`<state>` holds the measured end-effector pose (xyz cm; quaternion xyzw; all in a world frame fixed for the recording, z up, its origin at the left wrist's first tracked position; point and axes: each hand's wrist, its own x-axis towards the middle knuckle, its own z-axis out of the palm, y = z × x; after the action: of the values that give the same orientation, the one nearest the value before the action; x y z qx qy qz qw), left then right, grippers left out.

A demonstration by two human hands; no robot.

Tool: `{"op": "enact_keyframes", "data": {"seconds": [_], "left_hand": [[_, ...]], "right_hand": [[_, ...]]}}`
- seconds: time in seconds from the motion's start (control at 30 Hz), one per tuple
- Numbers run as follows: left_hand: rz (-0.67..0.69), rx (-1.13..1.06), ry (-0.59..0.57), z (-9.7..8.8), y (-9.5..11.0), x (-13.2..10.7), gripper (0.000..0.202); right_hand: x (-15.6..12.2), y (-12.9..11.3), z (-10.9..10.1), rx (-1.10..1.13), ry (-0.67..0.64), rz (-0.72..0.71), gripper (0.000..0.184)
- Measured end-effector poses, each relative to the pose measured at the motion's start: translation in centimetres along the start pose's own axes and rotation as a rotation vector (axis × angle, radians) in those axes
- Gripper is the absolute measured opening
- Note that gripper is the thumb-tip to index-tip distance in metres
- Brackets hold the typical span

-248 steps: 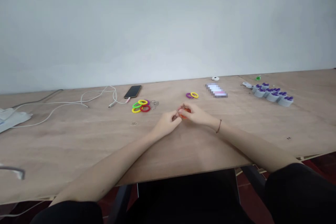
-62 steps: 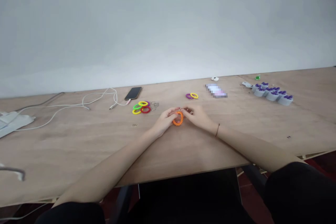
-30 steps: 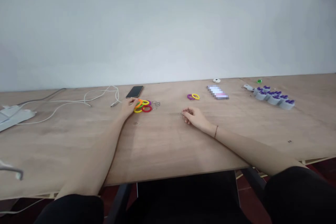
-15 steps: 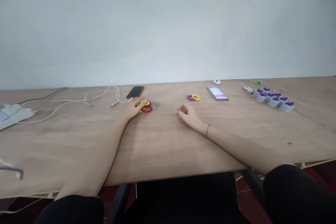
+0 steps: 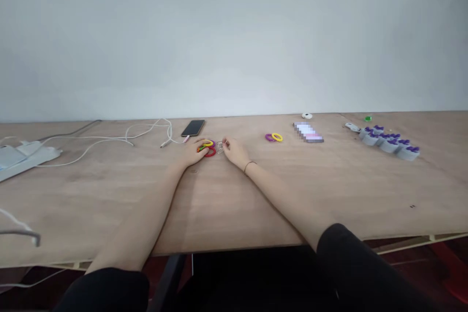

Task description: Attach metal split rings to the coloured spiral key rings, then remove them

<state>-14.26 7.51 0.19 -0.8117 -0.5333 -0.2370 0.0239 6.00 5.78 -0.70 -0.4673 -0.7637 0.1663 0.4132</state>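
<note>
A small pile of coloured coil rings (image 5: 208, 148), red, yellow and green, lies on the wooden table (image 5: 234, 195). My left hand (image 5: 193, 153) rests on the pile's left side with its fingers stretched flat over the coils. Just right of the pile lie a few small metal key rings (image 5: 219, 146). My right hand (image 5: 234, 150) is beside them, its fingers curled in a pinch at the metal rings. What they hold is too small to make out. A thin bracelet is on my right wrist.
A black phone (image 5: 193, 127) and a white cable (image 5: 146, 131) lie behind the pile. A purple and yellow coil pair (image 5: 274, 137) is to the right. Further right stand several grey cups with purple tops (image 5: 389, 139). A white flat object (image 5: 25, 156) sits far left.
Both hands held an orange coil at the table's middle. My left hand carried it to the pile and stays there. My right hand then slid left to the metal rings.
</note>
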Motion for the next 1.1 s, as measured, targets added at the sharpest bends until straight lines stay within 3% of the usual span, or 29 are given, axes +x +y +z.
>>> {"op": "enact_keyframes", "data": {"seconds": [0.17,0.63,0.7,0.83,0.93,1.1], "left_hand": [[0.004,-0.007,-0.008,0.2,-0.3,0.1,0.035],[0.060,-0.003,-0.008,0.4,-0.6,0.1,0.034],[0.060,0.017,-0.005,0.4,-0.6,0.1,0.034],[0.040,0.038,0.003,0.3,-0.3,-0.1,0.033],[0.053,0.031,0.009,0.2,0.0,-0.1,0.034],[0.052,0.033,0.001,0.4,-0.1,0.0,0.033]], "right_hand": [[0.8,-0.6,1.0,-0.096,0.024,0.070,0.019],[0.8,-0.3,0.9,-0.168,0.055,0.029,0.025],[1.0,-0.2,0.9,-0.206,0.024,-0.033,0.034],[1.4,0.4,1.0,-0.254,-0.149,-0.100,0.070],[1.6,0.6,0.9,-0.278,-0.241,-0.119,0.060],[1.5,0.8,0.6,-0.253,-0.243,-0.184,0.031]]}}
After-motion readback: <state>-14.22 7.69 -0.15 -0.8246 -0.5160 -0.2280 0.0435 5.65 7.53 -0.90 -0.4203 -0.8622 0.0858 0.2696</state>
